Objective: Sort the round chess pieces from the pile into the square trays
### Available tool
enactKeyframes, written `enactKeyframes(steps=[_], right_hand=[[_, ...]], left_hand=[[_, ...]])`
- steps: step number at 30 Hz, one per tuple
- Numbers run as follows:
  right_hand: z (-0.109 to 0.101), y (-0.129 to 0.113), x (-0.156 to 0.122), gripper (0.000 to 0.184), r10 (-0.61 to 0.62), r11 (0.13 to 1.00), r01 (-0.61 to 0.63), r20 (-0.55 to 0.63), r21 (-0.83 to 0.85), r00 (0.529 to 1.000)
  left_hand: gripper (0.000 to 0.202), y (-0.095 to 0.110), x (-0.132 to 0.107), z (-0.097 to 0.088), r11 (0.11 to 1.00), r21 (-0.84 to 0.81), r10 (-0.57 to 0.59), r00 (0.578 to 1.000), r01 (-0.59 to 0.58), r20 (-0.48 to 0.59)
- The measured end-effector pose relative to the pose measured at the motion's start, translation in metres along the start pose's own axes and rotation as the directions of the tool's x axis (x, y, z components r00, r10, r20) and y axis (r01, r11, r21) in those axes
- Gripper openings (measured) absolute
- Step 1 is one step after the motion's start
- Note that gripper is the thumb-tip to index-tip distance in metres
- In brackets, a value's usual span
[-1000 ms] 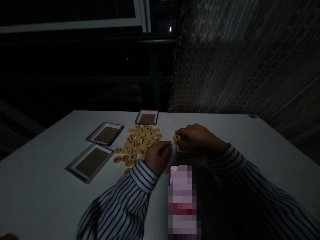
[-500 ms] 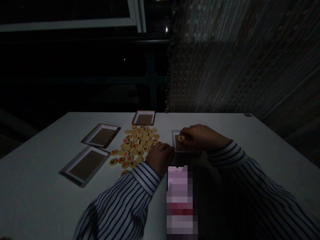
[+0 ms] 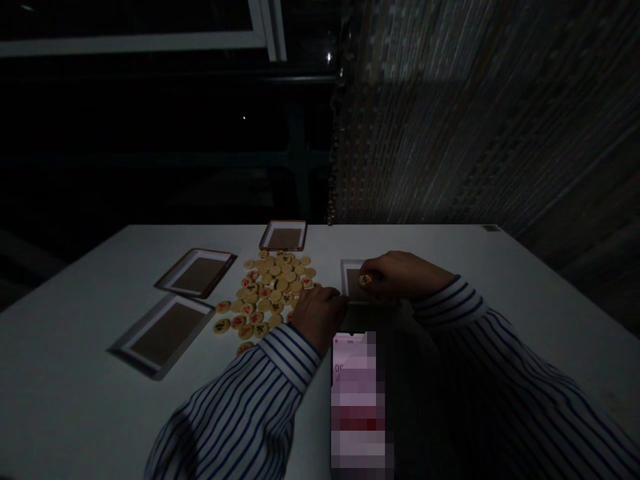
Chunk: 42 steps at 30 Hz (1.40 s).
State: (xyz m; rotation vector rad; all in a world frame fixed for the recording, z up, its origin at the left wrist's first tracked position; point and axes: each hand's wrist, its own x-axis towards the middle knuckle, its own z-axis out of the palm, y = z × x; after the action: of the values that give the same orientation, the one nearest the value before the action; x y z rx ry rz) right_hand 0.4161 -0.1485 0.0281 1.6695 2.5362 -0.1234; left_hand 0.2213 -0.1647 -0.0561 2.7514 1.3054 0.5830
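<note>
My right hand [image 3: 407, 275] pinches a round Chinese chess piece [image 3: 365, 281] with a dark character facing up. It is held over a shallow, white-rimmed box [image 3: 345, 275] with a brown bottom; the hand hides the box's right part. At the near left corner of that box are the closed fingers of my left hand [image 3: 317, 313], which seem to grip its edge; the fingertips are partly hidden. Left of this hand lies a loose heap of Chinese chess pieces [image 3: 283, 285], some marked red, some black, many blank side up.
Three more shallow boxes stand around the heap: one at the back [image 3: 285, 238], a brown-rimmed one [image 3: 200, 272] at left, and a grey-rimmed one [image 3: 165, 333] nearer me. A lit phone [image 3: 355, 400] is in front of me on the white table [image 3: 65, 347]. A bead curtain [image 3: 425, 133] hangs behind.
The view has shifted slightly. My right hand still pinches the piece over the box, its position there slightly lower and further right. The left hand stays at the box corner.
</note>
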Motion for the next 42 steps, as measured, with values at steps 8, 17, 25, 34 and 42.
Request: enactKeyframes(steps=[8, 17, 25, 34, 42], right_hand=[[0.005, -0.002, 0.002, 0.031, 0.045, 0.999, -0.045, 0.104, 0.005, 0.994], [0.014, -0.001, 0.007, 0.027, -0.039, 0.999, 0.041, 0.109, -0.02, 0.993], [0.018, -0.001, 0.008, 0.029, -0.077, 0.997, 0.078, 0.114, -0.009, 0.99], [0.016, -0.005, 0.009, 0.029, -0.051, 0.998, 0.047, 0.161, 0.029, 0.986], [0.014, -0.001, 0.008, 0.029, -0.062, 0.997, 0.054, 0.154, 0.052, 0.986]], left_hand=[[0.019, 0.001, -0.002, -0.001, 1.0, -0.01, 0.02, 1.0, -0.02, 0.0], [0.02, 0.001, -0.001, -0.002, 0.999, -0.017, 0.028, 0.999, -0.027, 0.032], [0.019, 0.001, -0.001, -0.003, 0.999, -0.012, 0.033, 0.998, -0.033, 0.048], [0.019, 0.003, -0.001, -0.005, 1.0, -0.018, 0.026, 0.998, -0.025, 0.06], [0.018, 0.001, -0.001, -0.002, 0.999, -0.014, 0.042, 0.999, -0.042, 0.022]])
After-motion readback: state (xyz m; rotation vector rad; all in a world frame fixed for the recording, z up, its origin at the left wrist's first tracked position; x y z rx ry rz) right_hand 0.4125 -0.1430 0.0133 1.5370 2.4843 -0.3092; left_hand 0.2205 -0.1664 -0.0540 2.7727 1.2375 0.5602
